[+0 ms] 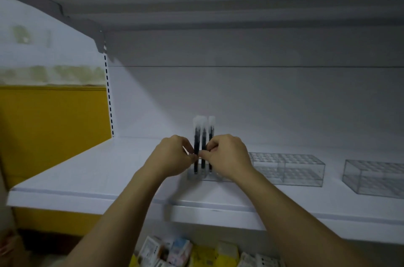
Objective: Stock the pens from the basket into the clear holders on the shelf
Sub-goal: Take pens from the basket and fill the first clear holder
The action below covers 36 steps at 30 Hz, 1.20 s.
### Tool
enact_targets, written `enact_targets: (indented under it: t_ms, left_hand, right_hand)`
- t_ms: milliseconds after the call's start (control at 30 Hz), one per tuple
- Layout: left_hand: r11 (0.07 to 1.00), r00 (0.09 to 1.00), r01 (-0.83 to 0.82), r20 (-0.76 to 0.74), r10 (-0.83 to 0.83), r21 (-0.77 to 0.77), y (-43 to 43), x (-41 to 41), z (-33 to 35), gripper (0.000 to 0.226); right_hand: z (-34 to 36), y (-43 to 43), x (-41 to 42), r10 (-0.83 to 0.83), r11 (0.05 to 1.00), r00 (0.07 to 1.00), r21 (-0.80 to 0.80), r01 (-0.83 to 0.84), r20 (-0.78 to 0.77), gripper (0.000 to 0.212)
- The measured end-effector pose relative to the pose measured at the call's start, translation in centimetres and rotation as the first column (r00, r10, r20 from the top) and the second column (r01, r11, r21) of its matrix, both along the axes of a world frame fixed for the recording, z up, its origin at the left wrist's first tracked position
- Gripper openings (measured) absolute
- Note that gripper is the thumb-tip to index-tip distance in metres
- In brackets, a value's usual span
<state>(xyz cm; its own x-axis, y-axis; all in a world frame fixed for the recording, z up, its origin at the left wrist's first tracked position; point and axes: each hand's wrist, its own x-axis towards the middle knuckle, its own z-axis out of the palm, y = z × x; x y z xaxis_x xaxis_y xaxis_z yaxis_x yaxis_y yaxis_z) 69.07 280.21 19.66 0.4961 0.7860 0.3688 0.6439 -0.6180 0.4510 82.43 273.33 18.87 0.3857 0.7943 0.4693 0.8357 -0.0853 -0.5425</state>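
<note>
The left grip [172, 155] and the right grip [229, 155] meet fingertip to fingertip, both curled and pinching low on the barrels of the pens [203, 135] — motion blur hides exactly which barrel each one has. This looks like the seating step: pens are in a holder and are being straightened or pressed down into their slots.

There are three pens, with dark slim barrels and pale frosted caps. They stand upright and close together in the left end of a clear holder [194, 177], which sits on the shelf [87, 170] midway between its front edge and the back wall. The hands cover most of that holder.

Next, I judge, both grips should let go gently so the pens stay vertical, then go down for more stock. The basket itself cannot be made out; only small boxes [179, 251] show below the shelf's front edge.

Towards the right end of the shelf, a second clear holder [288, 168] and a third [376, 177] stand unfilled — plenty left to do.
</note>
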Motion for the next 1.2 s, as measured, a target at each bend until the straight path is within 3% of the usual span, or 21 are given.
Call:
enact_targets:
  t_ms: [300, 467, 600, 867, 1200]
  left_hand:
    - [0.999, 0.985, -0.038, 0.171, 0.034, 0.019, -0.5, 0.0, -2.0, 0.017]
    - [0.999, 0.987, -0.035, 0.158, 0.031, 0.022, -1.4, -0.5, -2.8, 0.029]
    - [0.999, 0.990, -0.035, 0.137, 0.029, 0.037, -3.1, -1.3, -3.3, 0.043]
    - [0.970, 0.986, 0.029, 0.153, -0.068, 0.240, -8.9, -2.1, -4.8, 0.041]
    - [0.956, 0.977, 0.156, 0.104, -0.187, 0.249, -16.5, -1.8, -10.5, 0.037]
  right_hand:
    - [-0.1, 0.0, -0.2, -0.010, 1.000, 0.999, 0.021, 0.011, -0.030, 0.016]
    - [-0.3, -0.6, -0.5, 0.008, 0.999, 1.000, 0.036, -0.007, -0.030, 0.015]
    - [-0.8, -2.1, -1.3, 0.030, 0.994, 0.999, 0.107, -0.026, -0.039, 0.029]
    - [-3.1, -8.4, -1.0, 0.092, 0.983, 0.995, 0.155, -0.095, 0.022, 0.036]
    - [-9.0, -18.7, 0.2, 0.165, 0.972, 0.986, 0.164, -0.169, 0.035, 0.031]
